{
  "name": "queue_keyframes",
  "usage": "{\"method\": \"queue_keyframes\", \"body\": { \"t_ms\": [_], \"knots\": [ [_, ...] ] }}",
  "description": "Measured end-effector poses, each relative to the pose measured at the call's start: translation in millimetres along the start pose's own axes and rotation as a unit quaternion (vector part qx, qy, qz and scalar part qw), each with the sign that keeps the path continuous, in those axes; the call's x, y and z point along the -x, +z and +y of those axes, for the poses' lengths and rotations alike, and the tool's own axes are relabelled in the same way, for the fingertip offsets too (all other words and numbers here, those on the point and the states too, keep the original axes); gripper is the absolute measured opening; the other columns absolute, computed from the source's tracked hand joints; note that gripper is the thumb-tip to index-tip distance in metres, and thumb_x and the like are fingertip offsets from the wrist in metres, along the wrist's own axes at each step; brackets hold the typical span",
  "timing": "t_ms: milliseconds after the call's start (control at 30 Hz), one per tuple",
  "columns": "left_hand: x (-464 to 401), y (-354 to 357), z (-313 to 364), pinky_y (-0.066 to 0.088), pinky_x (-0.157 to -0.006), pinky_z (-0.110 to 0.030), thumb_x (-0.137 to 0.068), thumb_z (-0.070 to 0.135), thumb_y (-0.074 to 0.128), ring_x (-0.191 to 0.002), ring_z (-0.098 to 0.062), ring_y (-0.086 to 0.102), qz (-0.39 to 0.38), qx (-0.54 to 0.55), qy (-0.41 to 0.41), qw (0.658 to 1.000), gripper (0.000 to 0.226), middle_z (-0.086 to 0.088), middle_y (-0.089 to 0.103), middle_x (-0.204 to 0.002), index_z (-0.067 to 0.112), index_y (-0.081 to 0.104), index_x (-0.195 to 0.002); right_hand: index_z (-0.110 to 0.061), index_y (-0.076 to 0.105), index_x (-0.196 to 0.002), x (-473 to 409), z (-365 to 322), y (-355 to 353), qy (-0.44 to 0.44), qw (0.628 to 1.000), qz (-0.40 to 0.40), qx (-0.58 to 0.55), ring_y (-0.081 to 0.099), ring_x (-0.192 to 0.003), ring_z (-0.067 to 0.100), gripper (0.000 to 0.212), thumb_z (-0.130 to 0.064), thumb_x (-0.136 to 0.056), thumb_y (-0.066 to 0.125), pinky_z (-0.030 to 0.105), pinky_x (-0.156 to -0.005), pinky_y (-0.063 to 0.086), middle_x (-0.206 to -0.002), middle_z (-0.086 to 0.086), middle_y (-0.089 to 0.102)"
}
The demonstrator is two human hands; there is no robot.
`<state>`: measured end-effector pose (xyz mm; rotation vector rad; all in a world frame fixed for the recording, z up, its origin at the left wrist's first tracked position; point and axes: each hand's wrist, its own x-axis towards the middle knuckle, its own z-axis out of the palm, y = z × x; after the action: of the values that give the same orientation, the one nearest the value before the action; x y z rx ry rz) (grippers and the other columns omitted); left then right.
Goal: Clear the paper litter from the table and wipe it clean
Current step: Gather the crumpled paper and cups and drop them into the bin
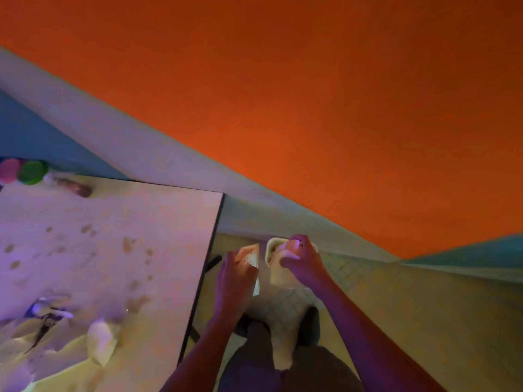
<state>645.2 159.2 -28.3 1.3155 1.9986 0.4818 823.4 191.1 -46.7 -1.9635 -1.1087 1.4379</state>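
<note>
Two hands over a small bin, paper litter going in beside the table.

The left hand [236,274] pinches a flat paper piece [250,257]; the right hand [301,263] curls its fingers around a crumpled wad [285,250] at the rim of the pale bin [276,275] on the floor. More crumpled paper [42,332] lies on the near left of the stained table [158,222]. Paper like this likely weighs almost nothing and crushes easily, so bunching it in the palm seems surer than a fingertip hold, which a loose sheet could slip from.
</note>
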Motion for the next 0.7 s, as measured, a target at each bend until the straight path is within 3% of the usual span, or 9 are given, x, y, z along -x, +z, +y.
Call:
{"method": "queue_keyframes", "body": {
  "t_ms": [167,267,400,567,700],
  "knots": [
    [19.1,44.4,10.7,0.050,-0.062,-0.029,-0.081,0.031,0.070,-0.087,-0.016,0.064,-0.043,-0.020,-0.008,0.999,0.040,-0.002,0.067,-0.108,0.020,0.053,-0.116,-0.024,0.054,-0.120,6.5,48.1,-37.9,0.079,0.995,0.024,-0.053,0.057,-0.087,0.026,0.043,-0.016,-0.080,0.070,0.028,-0.067,0.041,-0.109,0.009,0.058],
    [25.2,64.7,11.8,0.052,-0.067,-0.032,-0.083,0.038,0.066,-0.092,-0.017,0.066,-0.062,-0.049,-0.021,0.997,0.042,0.001,0.066,-0.114,0.026,0.049,-0.120,-0.023,0.053,-0.123,9.4,66.9,-49.9,0.105,0.991,0.045,-0.066,0.055,-0.084,0.026,0.055,-0.036,-0.070,0.062,0.028,-0.063,0.038,-0.107,0.009,0.057],
    [19.1,86.8,5.1,0.045,-0.072,-0.032,-0.086,0.046,0.062,-0.099,-0.023,0.065,-0.081,-0.124,-0.035,0.988,0.045,0.003,0.065,-0.120,0.028,0.045,-0.122,-0.022,0.051,-0.123,2.9,92.5,-49.8,0.124,0.988,0.064,-0.072,0.057,-0.085,0.029,0.063,-0.041,-0.063,0.051,0.031,-0.064,0.045,-0.105,0.009,0.058],
    [-19.5,126.5,-31.3,0.054,-0.081,-0.042,-0.085,0.050,0.058,-0.105,-0.026,0.063,-0.094,-0.164,-0.037,0.981,0.045,0.000,0.064,-0.121,0.028,0.042,-0.122,-0.021,0.047,-0.125,-35.1,129.1,-26.8,0.153,0.982,0.083,-0.074,0.058,-0.095,0.033,0.049,-0.037,-0.079,0.054,0.041,-0.082,0.050,-0.108,0.009,0.056],
    [-61.2,165.9,-67.6,0.052,-0.084,-0.042,-0.085,0.045,0.058,-0.108,-0.029,0.061,-0.087,-0.145,-0.028,0.985,0.044,-0.004,0.064,-0.122,0.024,0.046,-0.123,-0.016,0.044,-0.129,-81.9,165.9,-0.3,0.148,0.982,0.100,-0.057,0.057,-0.100,0.034,0.039,-0.019,-0.093,0.056,0.038,-0.080,0.045,-0.118,0.016,0.058]
  ]
}}
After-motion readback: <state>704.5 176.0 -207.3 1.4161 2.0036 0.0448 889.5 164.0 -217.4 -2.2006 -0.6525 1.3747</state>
